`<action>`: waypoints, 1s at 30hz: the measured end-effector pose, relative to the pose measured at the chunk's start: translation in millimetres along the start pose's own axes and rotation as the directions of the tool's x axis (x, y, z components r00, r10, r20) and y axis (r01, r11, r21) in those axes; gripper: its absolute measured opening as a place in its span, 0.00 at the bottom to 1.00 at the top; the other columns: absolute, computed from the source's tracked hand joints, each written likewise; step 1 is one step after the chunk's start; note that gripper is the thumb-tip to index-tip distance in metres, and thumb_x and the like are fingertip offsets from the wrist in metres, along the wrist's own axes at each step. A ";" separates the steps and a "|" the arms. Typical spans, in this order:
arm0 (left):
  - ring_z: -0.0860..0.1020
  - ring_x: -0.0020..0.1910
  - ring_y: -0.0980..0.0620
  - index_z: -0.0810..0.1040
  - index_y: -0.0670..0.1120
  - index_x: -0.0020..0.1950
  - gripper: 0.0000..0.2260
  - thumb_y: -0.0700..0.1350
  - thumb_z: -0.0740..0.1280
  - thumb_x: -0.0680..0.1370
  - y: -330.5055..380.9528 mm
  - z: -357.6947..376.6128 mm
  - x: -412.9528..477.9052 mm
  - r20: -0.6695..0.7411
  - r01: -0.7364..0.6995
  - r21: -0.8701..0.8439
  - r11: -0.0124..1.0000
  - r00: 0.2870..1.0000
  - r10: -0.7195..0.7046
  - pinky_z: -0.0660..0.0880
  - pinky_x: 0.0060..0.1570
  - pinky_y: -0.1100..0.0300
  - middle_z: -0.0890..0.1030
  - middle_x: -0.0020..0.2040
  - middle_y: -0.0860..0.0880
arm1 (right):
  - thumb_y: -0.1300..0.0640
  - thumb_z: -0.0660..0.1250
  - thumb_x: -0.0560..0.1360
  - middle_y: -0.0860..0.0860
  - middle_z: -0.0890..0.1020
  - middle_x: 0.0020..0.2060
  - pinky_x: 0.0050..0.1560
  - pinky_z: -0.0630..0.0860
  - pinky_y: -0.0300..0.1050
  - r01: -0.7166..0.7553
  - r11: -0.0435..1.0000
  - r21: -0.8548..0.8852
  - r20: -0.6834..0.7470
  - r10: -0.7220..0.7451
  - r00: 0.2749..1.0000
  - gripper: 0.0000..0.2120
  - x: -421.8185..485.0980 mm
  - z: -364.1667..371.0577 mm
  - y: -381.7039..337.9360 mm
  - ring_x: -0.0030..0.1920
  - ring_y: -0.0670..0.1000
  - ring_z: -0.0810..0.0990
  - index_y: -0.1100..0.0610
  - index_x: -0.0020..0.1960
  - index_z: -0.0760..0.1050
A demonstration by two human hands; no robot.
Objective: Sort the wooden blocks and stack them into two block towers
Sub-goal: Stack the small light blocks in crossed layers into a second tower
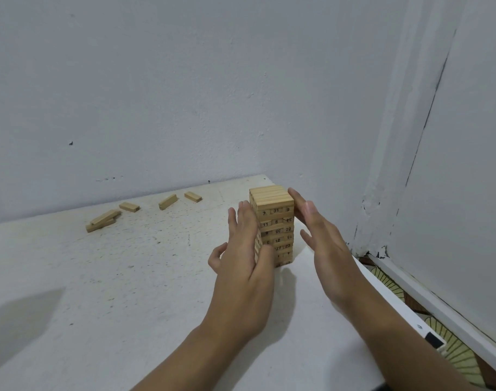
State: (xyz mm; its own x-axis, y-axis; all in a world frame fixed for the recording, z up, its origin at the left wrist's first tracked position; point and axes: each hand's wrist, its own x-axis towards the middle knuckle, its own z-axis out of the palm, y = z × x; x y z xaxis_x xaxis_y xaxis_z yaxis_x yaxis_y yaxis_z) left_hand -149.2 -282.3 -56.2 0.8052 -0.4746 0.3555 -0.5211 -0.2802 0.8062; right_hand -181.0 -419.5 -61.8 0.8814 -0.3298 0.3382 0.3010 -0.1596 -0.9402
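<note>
- Clearly upright, one block tower (273, 221) was recorded near the far right corner of the desk (100, 277), close to the wall (184, 80).
- Printed numbers were noted on the block ends of its front face, among them 7, 31, 9, 11, 8 and 22.
- The left hand (245, 249) was laid flat against the tower's left side, fingers (242, 218) straight and released, pointing up; nothing was gripped. The thumb was seen across the lower front face.
- The right hand (323, 244) was held open at the tower's right side, palm turned toward it, fingers extended and not clenched. The uppermost fingertips were seen touching the top right edge; lower down, a gap was visible between palm and tower.
- Loose blocks were logged well apart from the tower, along the desk's far left stretch: a pair (103, 220), one lying partly on the other, then three single blocks (129, 207), (167, 201), (193, 196) lying flat in a rough row toward the right.
- A patterned floor (455, 354) was seen beyond the desk's right edge.
</note>
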 end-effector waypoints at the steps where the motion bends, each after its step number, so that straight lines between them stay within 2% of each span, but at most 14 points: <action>1: 0.39 0.73 0.78 0.49 0.62 0.81 0.31 0.50 0.48 0.77 -0.1 -1.1 1.3 -0.013 0.006 -0.018 1.000 1.000 -0.006 0.42 0.74 0.65 0.46 0.74 0.75 | 0.32 0.49 0.82 0.27 0.73 0.68 0.75 0.62 0.37 -0.003 1.000 -0.004 -0.004 0.003 1.000 0.27 0.8 -0.2 -0.1 0.71 0.28 0.66 0.38 0.76 0.67; 3: 0.41 0.73 0.78 0.50 0.62 0.81 0.31 0.50 0.49 0.77 -0.8 -3.2 3.8 -0.037 0.026 -0.048 0.999 0.999 -0.028 0.43 0.77 0.61 0.48 0.77 0.71 | 0.32 0.50 0.81 0.30 0.73 0.70 0.78 0.60 0.43 -0.016 1.000 0.000 -0.013 0.016 1.000 0.27 2.3 -0.3 -1.2 0.72 0.29 0.66 0.40 0.76 0.68; 5: 0.41 0.74 0.78 0.50 0.66 0.78 0.29 0.50 0.49 0.77 0.1 -4.3 4.4 -0.040 0.029 -0.056 0.998 0.999 -0.031 0.44 0.78 0.59 0.49 0.80 0.68 | 0.35 0.50 0.79 0.31 0.74 0.70 0.79 0.60 0.45 -0.021 1.000 0.007 -0.017 0.021 1.000 0.28 3.3 0.2 -2.6 0.72 0.29 0.66 0.41 0.76 0.69; 9: 0.42 0.74 0.77 0.50 0.76 0.67 0.25 0.50 0.49 0.77 4.7 -5.0 3.7 -0.028 0.005 -0.054 0.999 1.000 -0.007 0.45 0.75 0.62 0.49 0.80 0.68 | 0.36 0.50 0.80 0.29 0.75 0.68 0.76 0.61 0.39 -0.008 1.000 0.000 0.000 0.008 1.000 0.27 3.7 1.4 -3.0 0.71 0.29 0.67 0.40 0.75 0.70; 16: 0.43 0.74 0.77 0.49 0.74 0.71 0.26 0.50 0.49 0.77 3.7 -9.1 3.4 -0.030 0.010 -0.045 0.999 0.999 -0.011 0.43 0.73 0.65 0.50 0.80 0.67 | 0.37 0.52 0.79 0.27 0.75 0.67 0.72 0.63 0.33 0.036 0.999 -0.011 -0.034 -0.037 0.999 0.26 5.2 -1.2 1.6 0.70 0.29 0.68 0.39 0.75 0.69; 18: 0.49 0.75 0.76 0.55 0.75 0.71 0.26 0.51 0.51 0.77 4.1 -14.5 3.8 -0.066 0.007 -0.070 0.998 0.998 -0.012 0.46 0.77 0.61 0.55 0.77 0.70 | 0.39 0.53 0.81 0.24 0.76 0.63 0.64 0.67 0.25 0.061 0.997 -0.045 -0.048 -0.063 0.997 0.22 5.2 -1.1 0.1 0.68 0.28 0.70 0.37 0.72 0.69; 20: 0.62 0.71 0.73 0.61 0.72 0.75 0.27 0.52 0.54 0.77 1.5 -22.3 5.0 -0.131 0.011 -0.092 0.996 0.991 -0.023 0.54 0.79 0.51 0.68 0.68 0.73 | 0.43 0.54 0.83 0.24 0.79 0.57 0.55 0.69 0.21 0.069 0.996 -0.064 -0.069 -0.073 0.995 0.16 4.9 0.2 -4.0 0.64 0.28 0.73 0.36 0.68 0.70; 21: 0.66 0.68 0.70 0.64 0.70 0.75 0.27 0.52 0.55 0.77 0.5 -26.8 5.3 -0.164 0.016 -0.091 0.996 0.986 -0.031 0.58 0.78 0.47 0.73 0.62 0.74 | 0.45 0.54 0.84 0.26 0.80 0.56 0.53 0.70 0.21 0.075 0.995 -0.069 -0.080 -0.081 0.993 0.14 4.4 0.6 -6.1 0.62 0.29 0.75 0.36 0.67 0.71; 23: 0.70 0.69 0.61 0.69 0.68 0.72 0.24 0.52 0.57 0.76 -0.7 -35.4 6.1 -0.215 0.005 -0.064 0.998 0.976 -0.019 0.64 0.73 0.45 0.77 0.61 0.71 | 0.44 0.56 0.83 0.33 0.82 0.56 0.52 0.72 0.25 0.084 0.992 -0.091 -0.116 -0.094 0.989 0.13 2.5 0.5 -8.7 0.61 0.32 0.77 0.37 0.66 0.72; 25: 0.74 0.66 0.60 0.76 0.62 0.64 0.16 0.51 0.60 0.79 -1.4 -42.8 5.8 -0.250 -0.032 -0.047 0.998 0.968 0.019 0.68 0.68 0.52 0.80 0.59 0.67 | 0.45 0.61 0.83 0.33 0.81 0.53 0.51 0.73 0.29 0.072 0.988 -0.138 -0.194 -0.098 0.976 0.11 -0.5 0.8 -9.7 0.59 0.34 0.77 0.40 0.64 0.73; 27: 0.77 0.60 0.64 0.78 0.57 0.56 0.07 0.46 0.64 0.82 -4.3 -50.2 2.5 -0.269 -0.051 -0.046 0.998 0.963 0.037 0.68 0.59 0.69 0.82 0.54 0.63 | 0.49 0.65 0.82 0.32 0.79 0.45 0.47 0.72 0.27 0.060 0.982 -0.179 -0.290 -0.111 0.950 0.05 -5.8 2.0 -9.5 0.50 0.34 0.77 0.44 0.58 0.74; 28: 0.78 0.57 0.64 0.78 0.56 0.53 0.07 0.44 0.65 0.82 -6.3 -54.3 -0.1 -0.272 -0.051 -0.034 0.998 0.961 0.039 0.66 0.53 0.75 0.82 0.52 0.62 | 0.51 0.66 0.82 0.34 0.78 0.42 0.45 0.72 0.27 0.058 0.980 -0.191 -0.333 -0.120 0.935 0.02 -9.2 2.7 -10.1 0.46 0.36 0.77 0.46 0.54 0.74; 30: 0.78 0.55 0.62 0.78 0.56 0.50 0.07 0.43 0.65 0.81 -10.1 -62.7 -6.4 -0.273 -0.040 -0.008 0.999 0.961 0.036 0.64 0.47 0.80 0.82 0.49 0.60 | 0.53 0.68 0.81 0.41 0.78 0.37 0.41 0.71 0.30 0.069 0.977 -0.203 -0.379 -0.144 0.914 0.05 -17.5 5.3 -13.1 0.40 0.41 0.75 0.51 0.47 0.75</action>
State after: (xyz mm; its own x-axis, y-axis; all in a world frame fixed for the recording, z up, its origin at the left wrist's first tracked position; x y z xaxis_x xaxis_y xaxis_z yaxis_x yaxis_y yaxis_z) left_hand -131.3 -224.2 -37.0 0.8325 -0.2389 0.4999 -0.5504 -0.2541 0.7953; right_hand -198.5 -406.7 -55.6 0.6245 -0.6312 0.4600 0.2810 -0.3679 -0.8864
